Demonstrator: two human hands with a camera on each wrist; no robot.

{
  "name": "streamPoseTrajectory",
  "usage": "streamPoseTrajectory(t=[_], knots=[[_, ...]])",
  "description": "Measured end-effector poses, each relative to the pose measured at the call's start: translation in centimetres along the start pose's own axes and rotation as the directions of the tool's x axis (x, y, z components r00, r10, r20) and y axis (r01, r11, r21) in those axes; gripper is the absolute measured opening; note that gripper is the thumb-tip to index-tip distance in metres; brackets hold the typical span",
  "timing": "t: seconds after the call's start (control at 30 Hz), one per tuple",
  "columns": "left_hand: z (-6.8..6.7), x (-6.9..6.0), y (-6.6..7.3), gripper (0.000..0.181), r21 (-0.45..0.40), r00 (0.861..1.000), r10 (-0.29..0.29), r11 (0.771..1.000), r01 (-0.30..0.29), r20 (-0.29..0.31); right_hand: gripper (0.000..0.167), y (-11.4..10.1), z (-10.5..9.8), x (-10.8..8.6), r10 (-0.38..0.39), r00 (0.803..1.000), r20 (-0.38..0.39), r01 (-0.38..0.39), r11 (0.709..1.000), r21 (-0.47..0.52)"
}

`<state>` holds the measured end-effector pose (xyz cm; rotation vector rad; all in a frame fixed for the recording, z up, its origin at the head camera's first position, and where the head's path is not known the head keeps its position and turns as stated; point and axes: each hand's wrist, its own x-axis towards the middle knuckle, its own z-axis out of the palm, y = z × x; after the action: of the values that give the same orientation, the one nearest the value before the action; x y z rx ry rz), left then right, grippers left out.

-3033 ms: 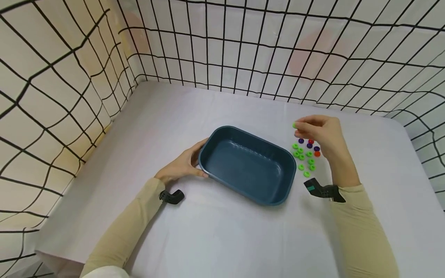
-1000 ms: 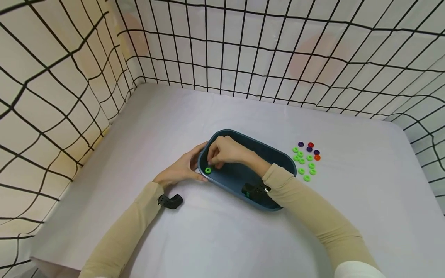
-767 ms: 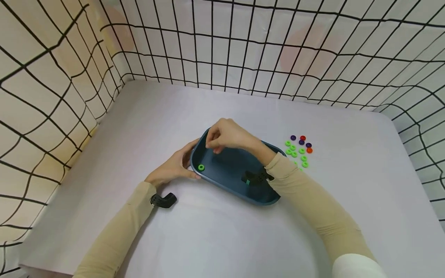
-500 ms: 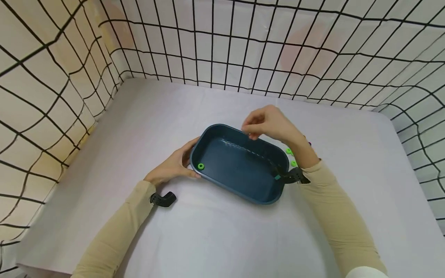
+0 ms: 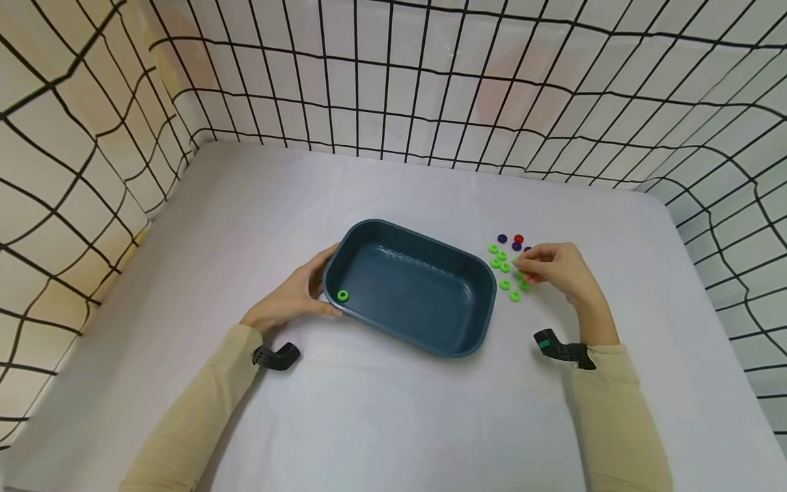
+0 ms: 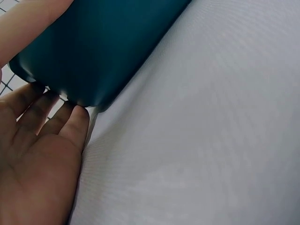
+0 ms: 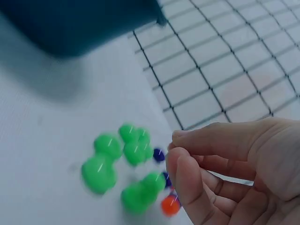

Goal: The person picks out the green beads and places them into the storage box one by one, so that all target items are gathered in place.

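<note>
My left hand grips the left end of a dark blue plastic tub. In the left wrist view its fingers press against the outer wall. Inside the tub, a single green ring lies near that end. My right hand is low over the loose rings right of the tub. Its thumb and forefinger tips come close together in the right wrist view, with nothing visible between them. Several green rings lie there, with purple rings and a red one. The hand covers some; an orange one shows in the right wrist view.
White cloth covers the table. Black wire mesh rises along the back and both sides. Each wrist wears a black camera mount.
My right hand carried a green ring from the pile into the tub's left end and let it go. It then went back right to the loose rings. The left hand keeps its hold.
</note>
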<state>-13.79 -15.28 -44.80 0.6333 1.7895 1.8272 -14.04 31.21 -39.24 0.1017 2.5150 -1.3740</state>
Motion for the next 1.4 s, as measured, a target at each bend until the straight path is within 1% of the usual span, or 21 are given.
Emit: streamPoseTrajectory(t=[0.1, 0.23, 0.4, 0.53, 0.73, 0.93, 1.2, 1.4], knots=[[0.0, 0.0, 0.0, 0.116, -0.002, 1.0, -0.004, 1.0, 0.004, -0.002, 0.037, 1.1, -0.1, -0.1, 0.033, 0.999, -0.028, -0.033, 0.999, 0.017], [0.0, 0.0, 0.1, 0.116, -0.006, 1.0, -0.009, 1.0, 0.009, -0.008, 0.041, 2.0, -0.3, -0.1, 0.049, 0.997, -0.053, -0.047, 0.998, 0.037], [0.1, 0.0, 0.2, 0.116, -0.011, 1.0, -0.006, 1.0, 0.006, -0.003, 0.045, 3.0, -0.5, -0.2, 0.057, 0.996, -0.074, -0.054, 0.998, 0.042], [0.1, 0.0, 0.0, 0.115, -0.01, 1.0, -0.005, 1.0, 0.005, 0.002, 0.045, 3.7, -0.5, -0.2, 0.052, 0.996, -0.07, -0.049, 0.998, 0.044], [0.1, 0.1, 0.0, 0.115, -0.012, 1.0, -0.004, 1.0, 0.004, 0.001, 0.045, 3.9, -0.4, 0.1, 0.046, 0.997, -0.055, -0.043, 0.997, 0.064], [-0.1, 0.0, -0.1, 0.118, -0.037, 1.0, -0.013, 0.999, 0.013, 0.009, 0.046, 3.7, -0.2, 0.1, 0.056, 0.997, -0.057, -0.051, 0.996, 0.073], [-0.2, 0.0, -0.2, 0.117, -0.032, 1.0, -0.008, 0.999, 0.009, 0.009, 0.045, 3.7, -0.3, 0.1, 0.063, 0.997, -0.05, -0.058, 0.993, 0.098], [-0.1, 0.0, -0.1, 0.117, -0.031, 1.0, -0.003, 1.0, 0.003, 0.007, 0.046, 3.7, -0.4, 0.2, 0.066, 0.997, -0.046, -0.061, 0.994, 0.092]])
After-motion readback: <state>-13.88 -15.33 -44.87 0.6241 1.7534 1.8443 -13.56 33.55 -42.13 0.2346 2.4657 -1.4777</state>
